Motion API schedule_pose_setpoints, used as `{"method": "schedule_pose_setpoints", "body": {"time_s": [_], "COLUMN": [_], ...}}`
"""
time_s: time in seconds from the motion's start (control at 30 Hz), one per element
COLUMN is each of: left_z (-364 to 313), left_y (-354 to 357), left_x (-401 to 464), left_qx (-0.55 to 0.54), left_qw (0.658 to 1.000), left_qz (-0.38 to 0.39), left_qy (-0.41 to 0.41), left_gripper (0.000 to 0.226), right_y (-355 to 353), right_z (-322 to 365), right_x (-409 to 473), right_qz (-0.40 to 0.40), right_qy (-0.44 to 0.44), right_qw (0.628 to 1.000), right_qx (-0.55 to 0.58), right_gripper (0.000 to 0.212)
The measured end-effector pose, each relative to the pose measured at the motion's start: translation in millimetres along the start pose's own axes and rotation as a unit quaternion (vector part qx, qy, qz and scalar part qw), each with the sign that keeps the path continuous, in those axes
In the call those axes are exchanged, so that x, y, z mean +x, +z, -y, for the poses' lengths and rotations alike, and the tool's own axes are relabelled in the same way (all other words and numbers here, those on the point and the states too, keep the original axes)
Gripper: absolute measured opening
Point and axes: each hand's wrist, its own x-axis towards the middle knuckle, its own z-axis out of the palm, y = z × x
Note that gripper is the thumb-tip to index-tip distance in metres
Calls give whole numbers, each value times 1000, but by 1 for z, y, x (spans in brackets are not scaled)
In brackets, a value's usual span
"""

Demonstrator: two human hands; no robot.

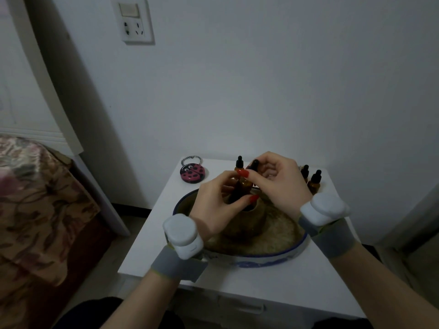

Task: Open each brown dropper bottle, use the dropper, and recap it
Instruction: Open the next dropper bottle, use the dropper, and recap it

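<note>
My left hand (217, 203) grips a brown dropper bottle (242, 186) by its body, holding it above the bowl. My right hand (276, 184) pinches that bottle's black dropper cap (253, 165) between thumb and fingers. Whether the cap is screwed down or loose is hidden by my fingers. Another brown dropper bottle (239, 163) stands capped behind my hands. Two more capped bottles (314, 182) stand at the right, behind my right wrist.
A wide blue-rimmed ceramic bowl (268, 257) with a brown vessel (249, 222) inside fills the middle of the small white table (273, 286). A ladybird tin (193, 174) and a coiled hair tie (190, 159) lie at the back left. A bed stands left.
</note>
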Motion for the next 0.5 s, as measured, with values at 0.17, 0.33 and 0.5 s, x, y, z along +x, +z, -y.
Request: {"method": "schedule_pose_setpoints", "body": {"time_s": [0.17, 0.33, 0.5], "left_z": [-1, -1, -2], "left_y": [0, -1, -2], "left_x": [-4, -8, -9], "left_qx": [11, 19, -27], "left_qw": [1000, 999, 999], "left_qz": [-21, -37, -24], "left_qy": [10, 14, -17], "left_gripper": [40, 37, 36], "right_y": [1, 1, 0], "right_z": [2, 5, 5], "right_x": [0, -2, 0], "right_qz": [-6, 0, 11], "right_qy": [6, 0, 2], "right_qw": [1000, 1000, 1000], "right_qx": [10, 16, 19], "right_gripper": [20, 21, 19]}}
